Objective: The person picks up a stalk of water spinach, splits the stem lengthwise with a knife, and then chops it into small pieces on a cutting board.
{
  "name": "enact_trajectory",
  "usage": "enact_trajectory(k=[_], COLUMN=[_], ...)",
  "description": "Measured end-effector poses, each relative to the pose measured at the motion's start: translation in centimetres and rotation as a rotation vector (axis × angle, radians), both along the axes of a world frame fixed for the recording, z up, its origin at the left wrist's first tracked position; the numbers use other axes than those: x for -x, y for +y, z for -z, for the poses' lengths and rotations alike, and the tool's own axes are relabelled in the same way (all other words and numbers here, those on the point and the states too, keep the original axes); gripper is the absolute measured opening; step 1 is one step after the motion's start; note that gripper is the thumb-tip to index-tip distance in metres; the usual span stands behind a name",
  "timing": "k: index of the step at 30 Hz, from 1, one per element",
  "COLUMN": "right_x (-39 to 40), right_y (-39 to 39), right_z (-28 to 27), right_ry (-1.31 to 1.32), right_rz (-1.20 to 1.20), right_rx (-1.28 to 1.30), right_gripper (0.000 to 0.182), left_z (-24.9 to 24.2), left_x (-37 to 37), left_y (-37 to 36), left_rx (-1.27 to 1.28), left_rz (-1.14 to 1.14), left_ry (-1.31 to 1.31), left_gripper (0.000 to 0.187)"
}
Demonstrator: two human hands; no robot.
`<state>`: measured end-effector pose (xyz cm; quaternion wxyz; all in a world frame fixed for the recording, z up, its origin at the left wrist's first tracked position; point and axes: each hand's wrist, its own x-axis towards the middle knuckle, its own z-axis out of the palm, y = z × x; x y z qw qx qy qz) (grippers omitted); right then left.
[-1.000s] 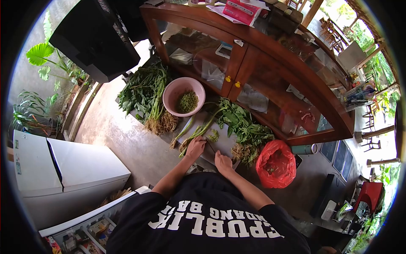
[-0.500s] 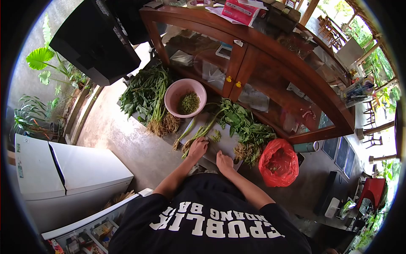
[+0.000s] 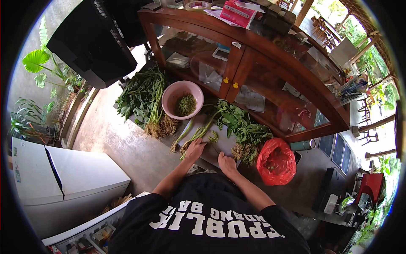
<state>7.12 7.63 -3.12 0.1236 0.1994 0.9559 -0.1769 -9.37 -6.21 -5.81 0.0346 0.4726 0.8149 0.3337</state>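
My left hand (image 3: 195, 148) is closed on a few green leafy stems (image 3: 204, 130) lying across a grey cutting board (image 3: 228, 144). Small chopped green pieces (image 3: 213, 136) sit on the board just beyond those fingers. My right hand (image 3: 227, 162) is closed at the board's near side around what looks like a small knife; a thin dark edge (image 3: 216, 150) points from it toward the left hand, and the handle is hidden. Behind the board, a pink basin (image 3: 182, 100) contains more chopped green pieces (image 3: 186, 104).
Rooted leafy greens lie in one bunch (image 3: 144, 97) left of the basin and another (image 3: 246, 131) right of the board. Farther right stands an open red plastic bag (image 3: 276, 161). A wooden glass-door cabinet (image 3: 241, 63) borders the back; a white fridge (image 3: 80, 169) is at left.
The whole view has shifted slightly. My right hand is turned a little and sits slightly farther from the left hand, which stays on the stems.
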Motion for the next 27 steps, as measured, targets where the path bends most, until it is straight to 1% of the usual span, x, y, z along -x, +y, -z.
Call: enact_trajectory(k=[2,6,9,11,14,21,27], right_x=[0.1,-0.3,-0.6,-0.7,-0.8,-0.7,-0.5], right_y=[0.1,-0.2,-0.4,-0.4,-0.5,-0.7,-1.1], right_z=[-0.4,-1.6,-1.9,-1.7,-1.6,-2.3,-1.2], right_ry=[0.002,-0.001,0.006,0.007,-0.001,-0.041,-0.054], right_rz=[-0.003,-0.007,-0.003,0.006,0.011,0.032,0.075], right_rx=[-0.008,0.02,0.015,0.012,0.02,0.052,0.066], right_gripper=[0.027,0.029,0.03,0.03,0.03,0.031,0.029], left_z=[-0.6,0.4,0.1,0.4,-0.8,0.6,0.3], left_x=[0.0,0.2,0.5,0.6,0.4,0.8,1.0], left_y=[0.1,0.5,1.0,1.0,1.1,0.8,0.4], left_rx=[-0.024,-0.021,-0.005,-0.019,-0.04,-0.051,0.03], left_rz=[0.006,-0.003,0.004,0.015,-0.008,0.026,0.086], left_ry=[0.007,-0.019,0.029,0.027,0.001,-0.028,0.099], left_gripper=[0.016,0.018,0.02,0.018,0.015,0.011,0.014])
